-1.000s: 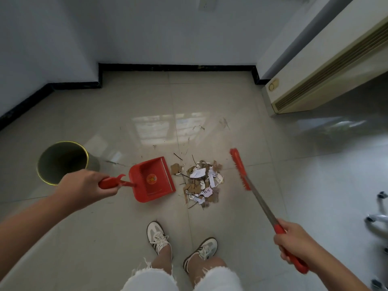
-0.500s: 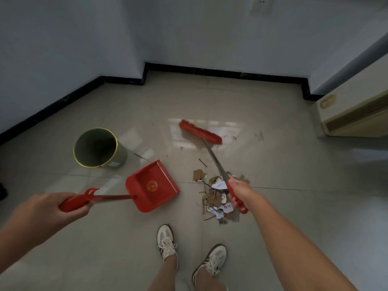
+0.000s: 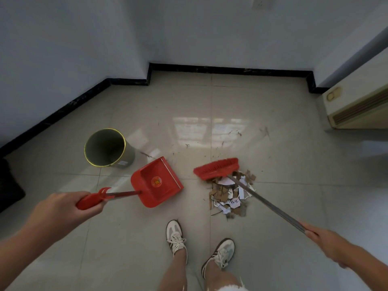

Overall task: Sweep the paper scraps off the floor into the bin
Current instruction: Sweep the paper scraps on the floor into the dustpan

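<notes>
A pile of white paper and brown cardboard scraps (image 3: 230, 195) lies on the tiled floor in front of my feet. My right hand (image 3: 324, 241) grips the metal shaft of a red broom (image 3: 217, 168), whose head sits at the far edge of the pile. My left hand (image 3: 67, 208) grips the red handle of a red dustpan (image 3: 156, 182), which rests on the floor left of the pile with its mouth turned toward it. A grey bin (image 3: 107, 148) with a yellow rim stands open behind the dustpan, to its left.
White walls with black skirting (image 3: 228, 69) close the corner beyond. A cream floor-standing unit (image 3: 357, 106) stands at the right. A dark object (image 3: 9, 185) lies at the left edge. My two feet in white sneakers (image 3: 176, 236) stand just behind the pile.
The broom head has come back from the far floor to the far edge of the pile. My right hand has drawn back to the lower right. The dustpan has stayed beside the pile.
</notes>
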### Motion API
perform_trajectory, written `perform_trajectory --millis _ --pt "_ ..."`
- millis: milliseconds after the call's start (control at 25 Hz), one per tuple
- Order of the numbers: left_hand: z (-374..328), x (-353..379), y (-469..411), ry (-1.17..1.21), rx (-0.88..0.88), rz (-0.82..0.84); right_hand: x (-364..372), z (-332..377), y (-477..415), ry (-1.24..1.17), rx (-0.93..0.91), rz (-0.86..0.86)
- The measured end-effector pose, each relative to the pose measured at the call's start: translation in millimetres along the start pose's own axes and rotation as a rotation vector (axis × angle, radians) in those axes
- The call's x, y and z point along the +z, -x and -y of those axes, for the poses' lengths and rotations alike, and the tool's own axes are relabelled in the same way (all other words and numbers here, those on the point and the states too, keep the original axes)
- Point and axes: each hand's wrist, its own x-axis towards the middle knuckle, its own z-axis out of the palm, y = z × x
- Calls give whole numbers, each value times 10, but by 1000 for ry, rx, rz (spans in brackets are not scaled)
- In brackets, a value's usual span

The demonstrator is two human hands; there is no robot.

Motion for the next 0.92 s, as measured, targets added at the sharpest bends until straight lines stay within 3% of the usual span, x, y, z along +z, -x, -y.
perform_trajectory --millis 200,440,600,760,920 --pt "-221 -63 -33 -141 125 106 -100 -72 642 -327 121 -18" --pt "-634 -62 -334 -231 276 203 385 -67 1424 -743 384 -61" --pt "-902 23 -673 -399 386 267 478 60 1501 -863 566 -94" --pt "-1164 122 -725 -463 508 219 663 125 1306 -1028 650 63" --pt "-1242 130 -788 -501 544 192 806 404 898 -1486 744 366"
